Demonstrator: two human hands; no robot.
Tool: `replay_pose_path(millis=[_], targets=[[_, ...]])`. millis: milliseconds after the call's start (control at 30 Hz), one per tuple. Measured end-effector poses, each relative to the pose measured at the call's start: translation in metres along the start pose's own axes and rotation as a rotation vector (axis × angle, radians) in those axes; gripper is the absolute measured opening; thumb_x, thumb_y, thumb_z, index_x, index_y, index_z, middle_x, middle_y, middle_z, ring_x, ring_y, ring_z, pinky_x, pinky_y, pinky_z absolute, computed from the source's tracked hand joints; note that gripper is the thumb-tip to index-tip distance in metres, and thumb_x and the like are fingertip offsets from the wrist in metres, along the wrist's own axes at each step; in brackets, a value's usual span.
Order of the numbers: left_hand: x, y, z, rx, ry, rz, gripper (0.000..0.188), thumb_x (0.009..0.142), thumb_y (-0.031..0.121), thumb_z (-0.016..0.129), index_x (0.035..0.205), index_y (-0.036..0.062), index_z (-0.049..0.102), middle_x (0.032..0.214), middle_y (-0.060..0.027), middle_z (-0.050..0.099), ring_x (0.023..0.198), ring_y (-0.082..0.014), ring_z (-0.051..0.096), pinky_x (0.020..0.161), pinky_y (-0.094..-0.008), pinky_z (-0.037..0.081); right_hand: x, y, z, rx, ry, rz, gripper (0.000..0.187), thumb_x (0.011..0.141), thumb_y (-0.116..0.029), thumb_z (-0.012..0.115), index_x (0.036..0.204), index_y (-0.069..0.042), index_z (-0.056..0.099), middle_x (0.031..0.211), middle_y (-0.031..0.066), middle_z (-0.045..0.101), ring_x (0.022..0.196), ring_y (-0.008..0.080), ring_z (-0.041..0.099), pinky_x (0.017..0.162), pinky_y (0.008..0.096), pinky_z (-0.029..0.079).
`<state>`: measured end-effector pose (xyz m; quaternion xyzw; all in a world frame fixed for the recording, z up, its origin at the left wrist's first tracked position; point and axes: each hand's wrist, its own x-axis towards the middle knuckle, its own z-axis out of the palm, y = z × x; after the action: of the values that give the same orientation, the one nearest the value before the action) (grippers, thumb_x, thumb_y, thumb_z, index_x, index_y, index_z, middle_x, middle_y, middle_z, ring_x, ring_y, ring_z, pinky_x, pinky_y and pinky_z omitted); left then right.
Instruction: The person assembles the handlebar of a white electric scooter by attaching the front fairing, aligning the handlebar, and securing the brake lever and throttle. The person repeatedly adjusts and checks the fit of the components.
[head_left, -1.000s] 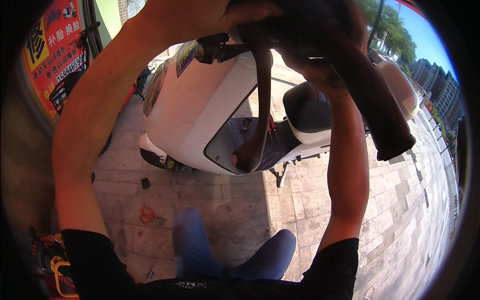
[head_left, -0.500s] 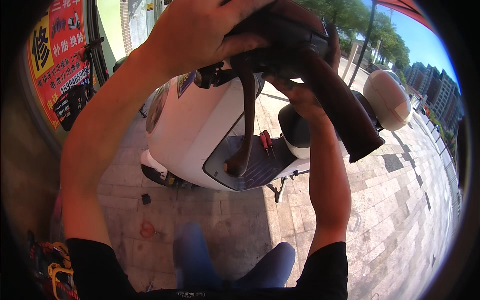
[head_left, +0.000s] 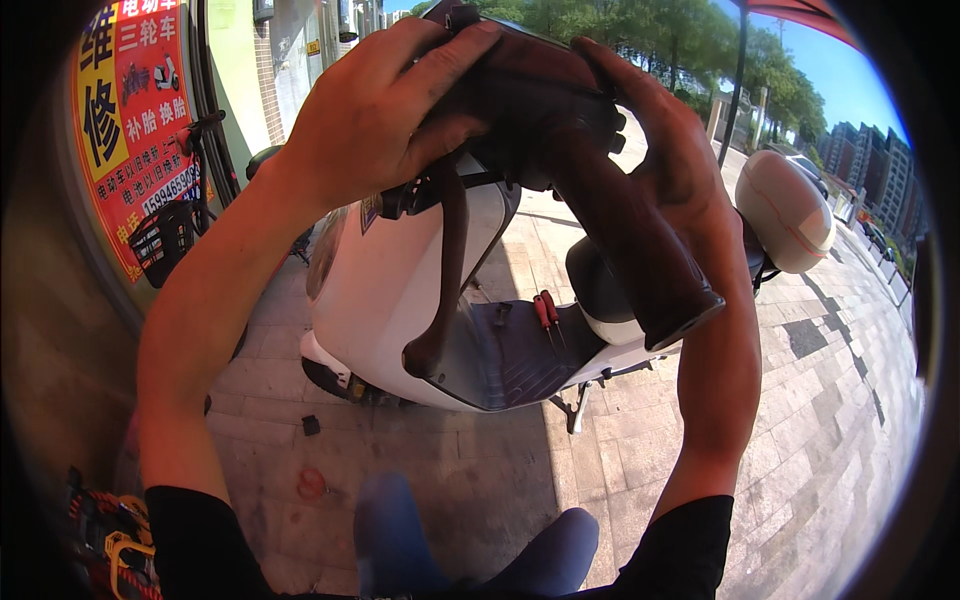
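Close in front of me is the dark handlebar housing (head_left: 540, 85) of a white electric scooter (head_left: 385, 285). My left hand (head_left: 395, 105) grips its left side, thumb on the near face and fingers over the top. My right hand (head_left: 665, 140) curls round its right side, fingertips at the upper edge; a bright gap shows between palm and housing. A dark handlebar grip (head_left: 635, 245) juts toward me beside the right wrist. Another dark bar (head_left: 445, 270) with a rounded end hangs down on the left, over the scooter's footboard.
Two red-handled screwdrivers (head_left: 546, 310) lie on the footboard (head_left: 500, 350). A small black piece (head_left: 311, 425) and a red ring-shaped thing (head_left: 312, 484) are on the paving. A red-yellow sign (head_left: 130, 130) stands at left; a white rear box (head_left: 785, 212) is at right.
The housing has shifted a little to the left and down in view. My right hand has moved from beneath the housing up to its right side. My left hand keeps its grip.
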<state>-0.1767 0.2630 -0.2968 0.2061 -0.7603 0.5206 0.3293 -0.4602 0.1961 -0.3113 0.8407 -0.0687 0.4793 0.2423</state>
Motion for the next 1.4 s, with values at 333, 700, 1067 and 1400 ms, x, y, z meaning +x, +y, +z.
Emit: replay_pose_path(millis=[333,700,1067,1400], targets=[[0.008,0.008,-0.009,-0.053,-0.068,-0.056,0.081,0.072,0.023,0.083,0.144,0.0115,0.05,0.11,-0.0139,0.058,0.093,-0.0325,0.062,0.081,-0.0384,0.054,0.005,0.002,0.009,-0.03,0.04,-0.1,0.102,0.056,-0.009,0.084,0.147,-0.01,0.036,0.137,0.0205,0.05,0.127,0.0431,0.048,0.104,0.046,0.045],[0.006,0.01,-0.019,-0.24,-0.085,-0.18,0.069,0.068,0.014,0.085,0.132,0.015,0.059,0.116,-0.0136,0.059,0.097,-0.0319,0.064,0.078,-0.0379,0.056,0.011,0.005,0.002,0.08,-0.017,-0.05,0.097,0.052,-0.01,0.083,0.141,-0.009,0.042,0.129,0.0202,0.057,0.11,0.0453,0.06,0.091,0.0464,0.053],[0.004,0.03,-0.022,-0.36,-0.006,-0.233,0.044,0.067,0.0,0.08,0.107,0.01,0.063,0.121,-0.0093,0.056,0.101,-0.0305,0.063,0.081,-0.0371,0.056,0.001,0.002,0.008,0.164,-0.013,0.015,0.093,0.07,-0.015,0.084,0.148,-0.011,0.035,0.136,0.0213,0.056,0.122,0.0409,0.059,0.099,0.0435,0.05],[-0.01,0.032,-0.02,-0.403,0.116,-0.21,0.043,0.067,-0.002,0.078,0.105,0.0097,0.06,0.118,-0.0103,0.058,0.099,-0.0325,0.063,0.079,-0.039,0.054,-0.015,0.004,0.021,0.124,0.09,-0.049,0.11,0.063,-0.022,0.095,0.146,-0.013,0.024,0.149,0.0263,0.036,0.134,0.0387,0.047,0.107,0.048,0.044]])
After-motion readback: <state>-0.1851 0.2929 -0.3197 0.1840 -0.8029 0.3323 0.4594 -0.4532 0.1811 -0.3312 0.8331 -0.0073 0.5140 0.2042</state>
